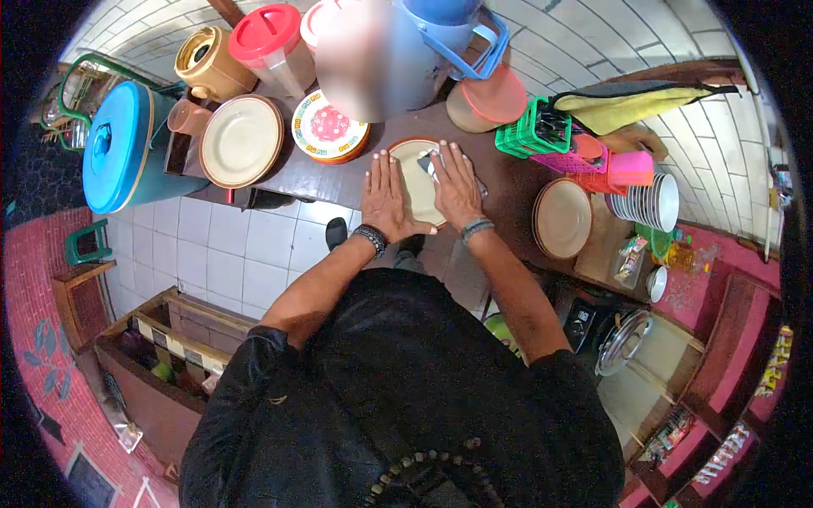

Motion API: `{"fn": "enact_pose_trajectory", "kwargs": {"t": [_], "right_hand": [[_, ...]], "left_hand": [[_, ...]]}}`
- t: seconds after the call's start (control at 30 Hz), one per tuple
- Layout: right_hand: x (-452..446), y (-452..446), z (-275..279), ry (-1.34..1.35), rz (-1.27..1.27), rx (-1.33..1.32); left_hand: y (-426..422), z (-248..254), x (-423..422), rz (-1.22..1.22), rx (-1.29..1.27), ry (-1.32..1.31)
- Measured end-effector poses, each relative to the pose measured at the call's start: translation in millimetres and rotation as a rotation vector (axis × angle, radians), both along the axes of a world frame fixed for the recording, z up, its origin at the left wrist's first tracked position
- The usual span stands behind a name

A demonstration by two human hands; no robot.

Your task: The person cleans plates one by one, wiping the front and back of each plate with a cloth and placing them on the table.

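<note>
A cream plate with a brown rim (417, 179) lies on the dark brown table (500, 190) in front of me. My left hand (385, 199) is on the plate's left side, fingers stretched forward and thumb pointing right across its near edge. On the right side, my right hand (457, 188) lies over a cloth with white and dark parts (428, 162), which shows beside the fingers; most of it is hidden. Its fingers point forward, nearly straight. Left of the plate is a stack of patterned plates (329, 129).
Another cream plate (241, 140) and a blue cooler (118, 148) stand at left. Pitchers and containers line the back. A green basket (532, 131), stacked plates (562, 218) and stacked bowls (656, 203) are at right.
</note>
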State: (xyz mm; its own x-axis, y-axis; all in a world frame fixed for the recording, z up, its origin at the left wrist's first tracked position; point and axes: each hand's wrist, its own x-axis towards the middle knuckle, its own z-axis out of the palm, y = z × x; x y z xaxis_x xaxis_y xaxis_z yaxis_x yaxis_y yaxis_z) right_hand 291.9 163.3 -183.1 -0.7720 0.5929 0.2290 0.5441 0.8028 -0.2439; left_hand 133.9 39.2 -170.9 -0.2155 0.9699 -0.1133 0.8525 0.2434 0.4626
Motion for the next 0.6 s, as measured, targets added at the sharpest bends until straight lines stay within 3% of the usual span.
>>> {"fn": "enact_pose_trajectory", "kwargs": {"t": [0.1,0.23,0.33,0.4,0.47,0.6], "right_hand": [[-20,8,-1,-0.024,0.099,0.006],[-26,15,16,-0.026,0.329,-0.175],[-10,19,37,-0.222,0.207,-0.059],[3,7,21,-0.180,0.131,-0.014],[12,-20,19,-0.056,-0.023,-0.161],[21,-26,22,-0.117,0.084,-0.282]], "left_hand": [[1,2,0,0.003,-0.024,-0.004],[3,7,4,0.027,-0.053,0.034],[4,8,5,0.041,-0.082,0.052],[3,8,4,0.035,-0.062,0.037],[3,1,3,0.034,-0.042,0.023],[-4,-4,-5,-0.003,0.079,-0.042]]}}
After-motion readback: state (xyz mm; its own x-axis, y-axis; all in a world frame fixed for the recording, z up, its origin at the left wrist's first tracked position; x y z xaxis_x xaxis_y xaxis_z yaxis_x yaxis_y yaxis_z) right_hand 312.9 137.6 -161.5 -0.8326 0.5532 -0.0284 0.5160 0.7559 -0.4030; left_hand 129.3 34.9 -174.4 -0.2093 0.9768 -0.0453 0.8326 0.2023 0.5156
